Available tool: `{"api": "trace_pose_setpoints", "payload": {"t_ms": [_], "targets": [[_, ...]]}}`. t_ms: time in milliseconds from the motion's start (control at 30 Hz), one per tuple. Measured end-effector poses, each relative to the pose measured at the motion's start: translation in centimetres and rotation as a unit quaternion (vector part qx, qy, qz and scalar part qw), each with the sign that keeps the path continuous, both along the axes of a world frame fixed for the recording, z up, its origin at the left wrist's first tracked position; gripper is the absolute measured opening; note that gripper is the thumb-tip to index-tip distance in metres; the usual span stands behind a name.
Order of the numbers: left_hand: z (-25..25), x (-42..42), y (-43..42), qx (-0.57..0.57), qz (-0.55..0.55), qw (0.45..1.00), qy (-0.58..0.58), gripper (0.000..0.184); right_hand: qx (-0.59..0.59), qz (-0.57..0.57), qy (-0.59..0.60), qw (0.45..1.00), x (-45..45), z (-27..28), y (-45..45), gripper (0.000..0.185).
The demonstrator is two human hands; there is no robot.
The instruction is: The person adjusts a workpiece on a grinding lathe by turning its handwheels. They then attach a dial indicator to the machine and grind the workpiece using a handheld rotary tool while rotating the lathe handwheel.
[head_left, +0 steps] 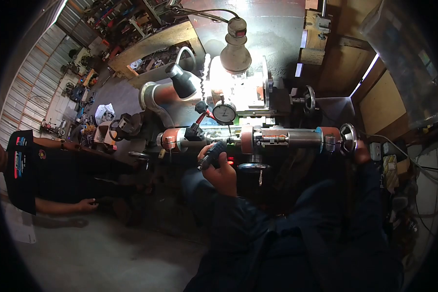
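My left hand [221, 176] is closed around a small dark handheld device [213, 155], raised in front of the machine; its exact kind I cannot make out. A dial indicator [224, 112] with a round white face sits just above it, on a red and black jointed holder [197, 127]. Behind the device runs a horizontal steel shaft assembly [297, 138] with red collars. At its right end is a chrome handwheel [348, 139]. My right hand [362, 152] is at the wheel's right rim, dim and partly hidden, its fingers seemingly wrapped on it.
A black lamp [182, 82] and a beige lamp [235, 53] hang over the brightly lit machine. A second handwheel [254, 167] projects below the shaft. To the left stands another person [78, 165] in dark clothes. Boxes and cables [392, 168] crowd the right side.
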State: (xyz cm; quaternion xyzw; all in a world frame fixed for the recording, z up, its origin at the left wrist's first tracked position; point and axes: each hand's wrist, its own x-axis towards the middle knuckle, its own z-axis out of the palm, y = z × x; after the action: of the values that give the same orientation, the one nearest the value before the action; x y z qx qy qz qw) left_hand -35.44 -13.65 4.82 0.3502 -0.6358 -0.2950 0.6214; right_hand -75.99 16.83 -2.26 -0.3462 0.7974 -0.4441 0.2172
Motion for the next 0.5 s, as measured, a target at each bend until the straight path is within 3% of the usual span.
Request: {"api": "trace_pose_setpoints", "payload": {"t_ms": [33, 133, 233, 333, 433, 500], "targets": [[-0.2, 0.0, -0.1, 0.003, -0.005, 1.000, 0.001, 0.032, 0.024, 0.018, 0.062, 0.998, -0.1, -0.5, 0.9, 0.031], [-0.8, 0.1, -0.2, 0.012, -0.019, 1.000, 0.011, 0.030, 0.215, 0.030, 0.049, 0.975, 0.3, 2.2, 4.0, 0.029], [-1.1, -0.3, -0.1, 0.025, -0.027, 0.999, 0.028, 0.029, 0.024, 0.013, -0.035, 0.999, 2.2, 5.8, 4.8, 0.016], [-1.5, -0.4, -0.2, 0.031, -0.024, 0.999, 0.027, 0.031, -0.057, 0.004, -0.135, 0.989, 2.7, 9.4, 1.9, 0.014], [-1.2, -0.6, 0.0, 0.030, -0.019, 0.999, 0.016, 0.032, -0.074, -0.069, -0.104, 0.989, 2.6, 10.0, -0.8, 0.014], [-1.4, -0.8, 0.0, 0.036, -0.024, 0.999, 0.027, 0.033, -0.112, -0.054, -0.078, 0.989, 0.5, 7.5, -1.9, 0.014]]}}
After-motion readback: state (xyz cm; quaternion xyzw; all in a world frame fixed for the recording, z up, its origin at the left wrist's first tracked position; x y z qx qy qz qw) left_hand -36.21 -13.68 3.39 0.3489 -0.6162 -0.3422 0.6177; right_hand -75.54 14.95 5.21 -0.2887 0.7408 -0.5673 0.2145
